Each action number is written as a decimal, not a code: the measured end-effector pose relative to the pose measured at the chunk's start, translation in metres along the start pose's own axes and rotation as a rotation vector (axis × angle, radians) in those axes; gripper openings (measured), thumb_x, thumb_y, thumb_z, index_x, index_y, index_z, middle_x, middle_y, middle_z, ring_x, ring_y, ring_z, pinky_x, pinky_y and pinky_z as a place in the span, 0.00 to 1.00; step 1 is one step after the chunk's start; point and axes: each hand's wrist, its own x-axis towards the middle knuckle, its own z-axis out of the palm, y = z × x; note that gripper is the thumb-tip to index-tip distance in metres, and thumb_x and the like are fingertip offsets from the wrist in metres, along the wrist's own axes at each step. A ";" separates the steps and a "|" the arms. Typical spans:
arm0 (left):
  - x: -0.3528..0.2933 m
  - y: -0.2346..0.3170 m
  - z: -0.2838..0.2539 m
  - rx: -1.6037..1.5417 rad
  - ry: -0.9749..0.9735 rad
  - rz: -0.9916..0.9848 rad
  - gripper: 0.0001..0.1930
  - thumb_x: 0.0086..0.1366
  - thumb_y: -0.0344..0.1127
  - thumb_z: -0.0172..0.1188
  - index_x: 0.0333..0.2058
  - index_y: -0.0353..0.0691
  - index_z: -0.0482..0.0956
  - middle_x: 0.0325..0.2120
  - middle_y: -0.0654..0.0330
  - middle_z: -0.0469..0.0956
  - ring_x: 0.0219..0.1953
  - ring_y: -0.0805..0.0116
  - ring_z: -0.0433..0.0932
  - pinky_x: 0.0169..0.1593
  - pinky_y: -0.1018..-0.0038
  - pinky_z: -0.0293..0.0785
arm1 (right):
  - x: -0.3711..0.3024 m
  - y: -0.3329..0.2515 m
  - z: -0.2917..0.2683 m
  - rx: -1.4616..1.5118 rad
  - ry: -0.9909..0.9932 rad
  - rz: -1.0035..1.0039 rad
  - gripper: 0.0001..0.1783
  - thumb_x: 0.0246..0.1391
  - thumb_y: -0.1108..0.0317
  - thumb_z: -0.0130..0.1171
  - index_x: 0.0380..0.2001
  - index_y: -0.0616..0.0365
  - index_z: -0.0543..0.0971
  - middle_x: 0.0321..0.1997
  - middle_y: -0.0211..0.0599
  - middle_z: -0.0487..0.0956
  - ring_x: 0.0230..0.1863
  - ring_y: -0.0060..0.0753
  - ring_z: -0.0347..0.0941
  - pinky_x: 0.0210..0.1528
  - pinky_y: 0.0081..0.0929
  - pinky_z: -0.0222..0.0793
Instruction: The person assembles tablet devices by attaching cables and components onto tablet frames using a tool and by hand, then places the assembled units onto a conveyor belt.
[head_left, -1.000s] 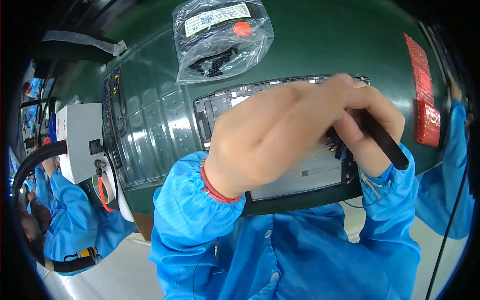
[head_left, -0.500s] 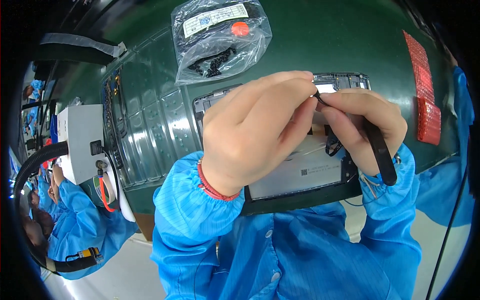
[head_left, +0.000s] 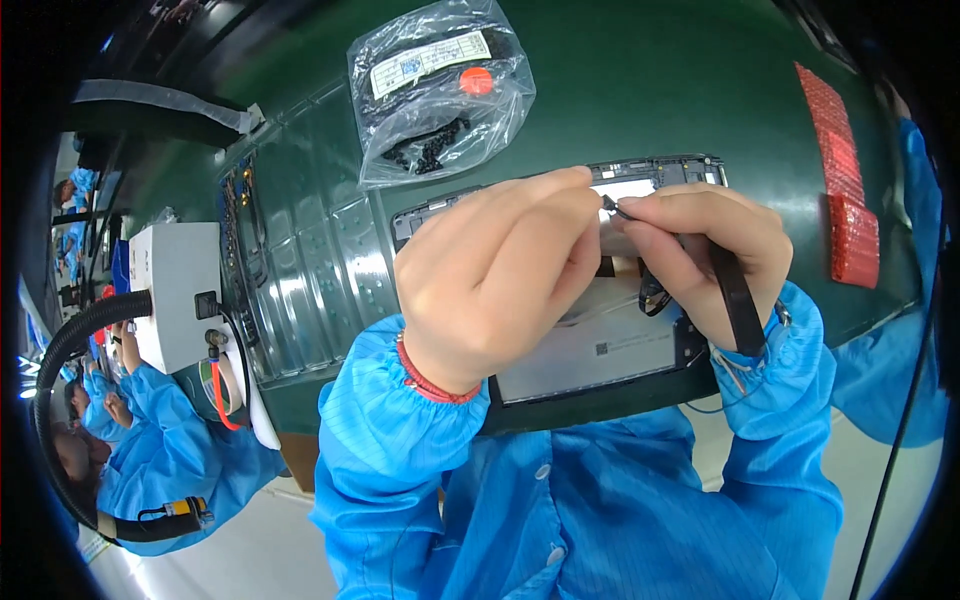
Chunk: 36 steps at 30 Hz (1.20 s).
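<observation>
A small black part (head_left: pixel 610 204) is pinched between the thumb and forefinger of my right hand (head_left: pixel 715 250). The closed fingertips of my left hand (head_left: pixel 490 275) meet its other end, and their grip is partly hidden behind the knuckles. Across my right palm lies a flat black bar (head_left: pixel 738 300), also held; a thin black loop (head_left: pixel 652 296) hangs below those fingers. Both hands are above an opened tablet-like device (head_left: pixel 590 372) with a black frame and a large silver panel. My left hand covers much of its left side.
Beyond the device lies a clear plastic bag (head_left: pixel 440 90) of small black parts. A clear ribbed tray (head_left: pixel 310 250) is at left, beside a white box (head_left: pixel 180 290) with a black hose (head_left: pixel 60 350). Red bubble wrap (head_left: pixel 845 180) lies at right. Another person (head_left: pixel 170 450) sits far left.
Both hands have moved slightly left and nearer to me, with the small black part between them. More of that part shows now, and the black bar in my right palm has tilted a little.
</observation>
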 end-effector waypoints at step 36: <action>0.004 -0.004 -0.019 -0.022 0.070 -0.115 0.07 0.47 0.19 0.57 0.28 0.32 0.77 0.27 0.55 0.79 0.29 0.69 0.78 0.35 0.78 0.73 | -0.004 0.003 0.002 0.173 0.119 0.209 0.06 0.46 0.77 0.58 0.30 0.60 0.79 0.26 0.32 0.79 0.26 0.16 0.71 0.25 0.11 0.62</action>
